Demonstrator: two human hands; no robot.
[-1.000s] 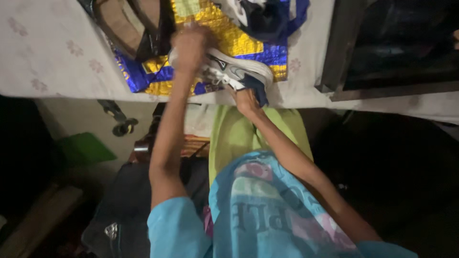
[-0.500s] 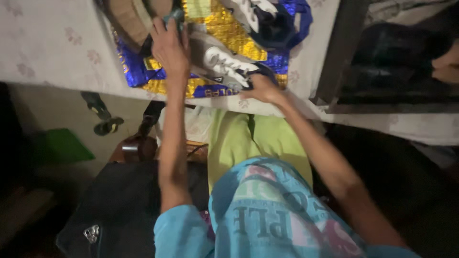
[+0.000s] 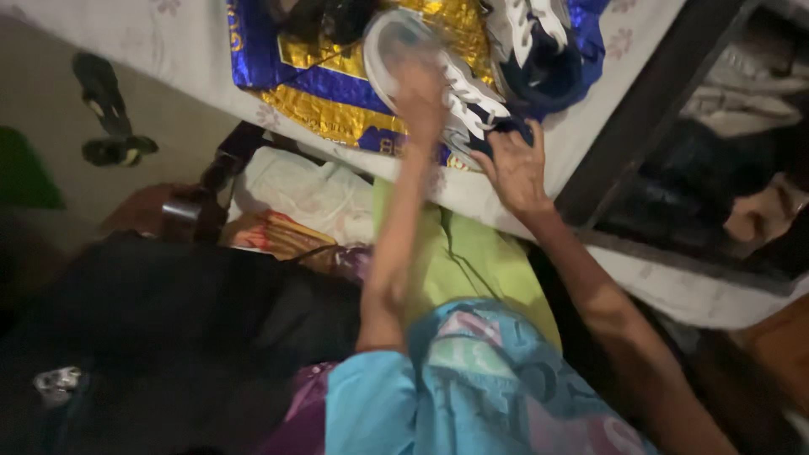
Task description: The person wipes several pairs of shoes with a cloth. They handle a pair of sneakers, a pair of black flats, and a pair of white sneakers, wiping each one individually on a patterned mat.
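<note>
Two hands work one white sneaker (image 3: pixel 438 84) over the blue-and-gold bag (image 3: pixel 329 84) on the bed (image 3: pixel 152 42): the left hand's (image 3: pixel 419 88) grip clenches it, the right hand (image 3: pixel 514 168) rests released beside, best steadying its heel.

A blue and gold foil bag (image 3: pixel 337 93) lies flat on the bed with the pale flower-print sheet (image 3: pixel 160 42). On the bag, the left hand (image 3: pixel 419 97) grips a white lace-up sneaker (image 3: pixel 438 84). The right hand (image 3: pixel 516 168) rests at the bed's edge, just right of that sneaker. A second white and dark-blue sneaker (image 3: pixel 539 34) lies farther back on the bag. A pair of dark sandals (image 3: pixel 105 109) lies on the floor, left of the bed.
</note>
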